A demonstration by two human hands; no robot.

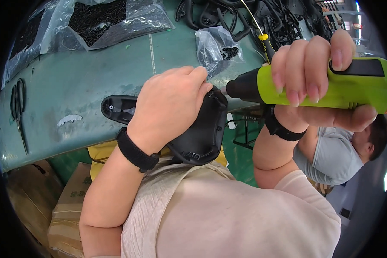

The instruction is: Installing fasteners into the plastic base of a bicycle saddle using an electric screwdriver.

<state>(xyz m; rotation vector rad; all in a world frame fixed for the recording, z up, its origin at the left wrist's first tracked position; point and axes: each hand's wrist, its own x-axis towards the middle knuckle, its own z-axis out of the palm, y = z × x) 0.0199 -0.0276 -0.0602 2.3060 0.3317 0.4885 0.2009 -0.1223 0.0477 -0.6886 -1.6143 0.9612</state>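
Pkgs first. I see a clear plastic bag (116,19) w/ a dark mesh-like content lying flat at 12 o'clock on the green worktable (73,81). A smaller clear bag (217,45) of small black parts sits crumpled just past the left hand, toward 1 o'clock. Another clear bag (26,43) lies at 10 o'clock, contents dark, can't tell what. A pale sticker scrap (69,119) is stuck to the table at 9 o'clock. Brown cartons (69,206) are stacked under the table edge at 7 o'clock; print on them too small to judge. Black scissors (18,107) lie at 9 o'clock near the table rim. A heap of black curved plastic pcs (253,17) sits at 1 o'clock.

Hands. Left hand (170,103) is centre frame, palm down, fingers wrapped and clamped on a black plastic housing (202,133), held off the table edge against my chest; black wrist strap on. Right hand (314,81) at 3 o'clock is closed tight round a lime-green power screwdriver (357,84), held horizontal, its black nose and bit pointing at 9 o'clock and meeting the housing's upper edge by the left fingertips. A second matching black part (118,107) lies on the table just left of the left hand. Another person (335,155) sits at 4 o'clock.
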